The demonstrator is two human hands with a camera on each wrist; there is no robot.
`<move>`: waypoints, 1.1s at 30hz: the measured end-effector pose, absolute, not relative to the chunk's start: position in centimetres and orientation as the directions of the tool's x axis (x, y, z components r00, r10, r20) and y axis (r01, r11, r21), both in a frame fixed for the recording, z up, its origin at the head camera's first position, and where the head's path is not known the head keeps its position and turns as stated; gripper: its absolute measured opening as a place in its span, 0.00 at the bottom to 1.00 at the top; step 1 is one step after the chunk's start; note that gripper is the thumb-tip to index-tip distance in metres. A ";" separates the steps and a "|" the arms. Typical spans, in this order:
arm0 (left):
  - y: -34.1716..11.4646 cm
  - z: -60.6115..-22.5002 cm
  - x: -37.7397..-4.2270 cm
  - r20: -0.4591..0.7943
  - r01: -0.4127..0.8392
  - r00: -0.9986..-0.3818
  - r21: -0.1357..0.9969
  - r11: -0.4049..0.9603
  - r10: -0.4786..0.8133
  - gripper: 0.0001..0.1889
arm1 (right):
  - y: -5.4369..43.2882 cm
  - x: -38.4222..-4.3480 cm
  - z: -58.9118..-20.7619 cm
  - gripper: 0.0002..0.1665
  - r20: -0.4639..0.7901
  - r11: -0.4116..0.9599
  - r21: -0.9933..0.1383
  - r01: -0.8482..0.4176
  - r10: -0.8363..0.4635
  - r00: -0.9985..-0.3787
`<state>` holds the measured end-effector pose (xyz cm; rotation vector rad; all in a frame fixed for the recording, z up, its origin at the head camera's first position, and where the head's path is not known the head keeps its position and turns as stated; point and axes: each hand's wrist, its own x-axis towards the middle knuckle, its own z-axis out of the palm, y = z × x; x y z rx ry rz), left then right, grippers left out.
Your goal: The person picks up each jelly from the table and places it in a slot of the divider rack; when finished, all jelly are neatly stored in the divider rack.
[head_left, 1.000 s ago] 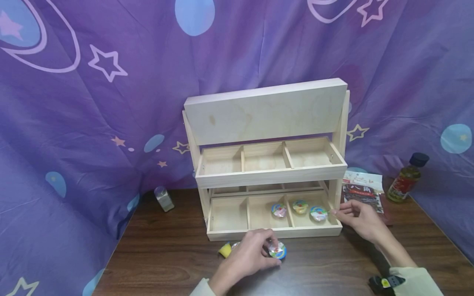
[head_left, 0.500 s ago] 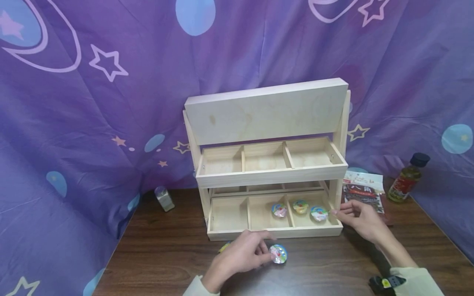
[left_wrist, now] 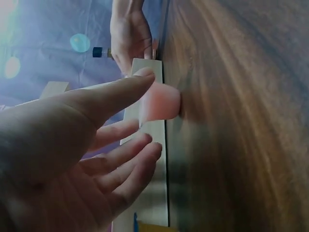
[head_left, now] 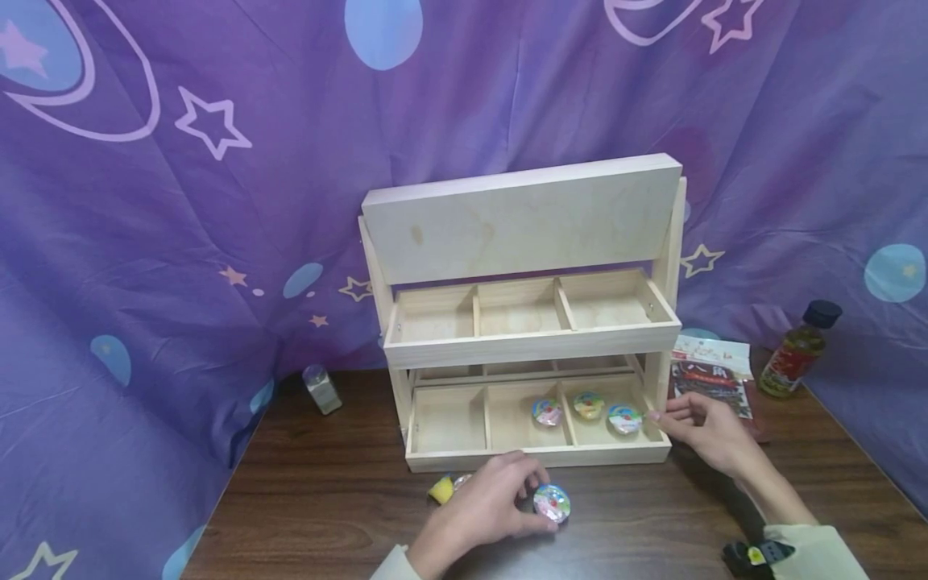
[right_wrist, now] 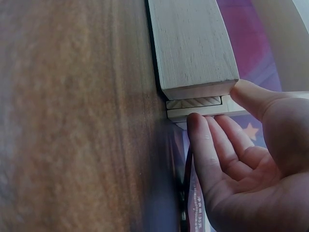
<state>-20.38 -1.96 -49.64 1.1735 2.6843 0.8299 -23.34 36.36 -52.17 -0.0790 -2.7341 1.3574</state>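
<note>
My left hand has its thumb and index finger at opposite edges of a small jelly cup with a printed foil lid, in front of a wooden rack. In the left wrist view the pink jelly cup sits between thumb and fingertips, by the wood table. My right hand grips the rack's lower right end; in the right wrist view the thumb presses the tray corner, fingers behind the side post. Three more jelly cups lie in the lower tray, one of them a yellow cup.
Left of my left hand lie a yellow piece and another foil-topped item, partly covered. A small shaker jar stands at the left. Behind my right hand are a spice packet and a dark-capped bottle. A purple curtain hangs behind.
My left hand drew a little left, then came back right to the jelly cup, which has shifted slightly right and toward me. The right hand has stayed in place.
</note>
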 end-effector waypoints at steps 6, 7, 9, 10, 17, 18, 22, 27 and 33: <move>-1.8 -49.9 -20.5 0.191 0.743 -0.607 0.481 0.466 0.772 0.29 | 36.3 -23.3 -52.1 0.30 0.050 0.601 -0.799 0.010 0.084 -0.995; -1.7 -50.0 -20.5 0.200 0.758 -0.589 0.473 0.449 0.783 0.28 | 36.3 -23.3 -52.1 0.30 0.051 0.602 -0.799 0.010 0.084 -0.995; -1.7 -50.1 -20.6 0.207 0.767 -0.573 0.476 0.430 0.793 0.25 | 36.2 -23.3 -52.0 0.30 0.050 0.603 -0.797 0.010 0.083 -0.995; -1.6 -50.2 -20.6 0.206 0.764 -0.572 0.484 0.425 0.794 0.25 | 36.2 -23.3 -52.0 0.30 0.050 0.605 -0.796 0.011 0.084 -0.995; -1.5 -50.3 -20.6 0.219 0.745 -0.609 0.487 0.455 0.763 0.22 | 36.2 -23.6 -52.0 0.30 0.055 0.608 -0.794 0.005 0.080 -0.995; -1.5 -50.2 -20.6 0.225 0.741 -0.614 0.495 0.454 0.756 0.22 | 36.1 -23.7 -52.0 0.30 0.057 0.607 -0.795 0.003 0.080 -0.995; -1.7 -49.3 -20.9 0.270 0.715 -0.640 0.551 0.430 0.719 0.22 | 36.0 -23.7 -52.0 0.29 0.061 0.601 -0.799 0.001 0.083 -0.995; -2.4 -47.9 -21.9 0.312 0.673 -0.693 0.603 0.429 0.650 0.23 | 36.2 -23.6 -52.2 0.29 0.056 0.604 -0.797 0.009 0.088 -0.995; -2.6 -47.0 -24.0 0.330 0.647 -0.741 0.584 0.490 0.585 0.23 | 36.5 -23.4 -52.3 0.30 0.058 0.606 -0.796 0.005 0.084 -0.995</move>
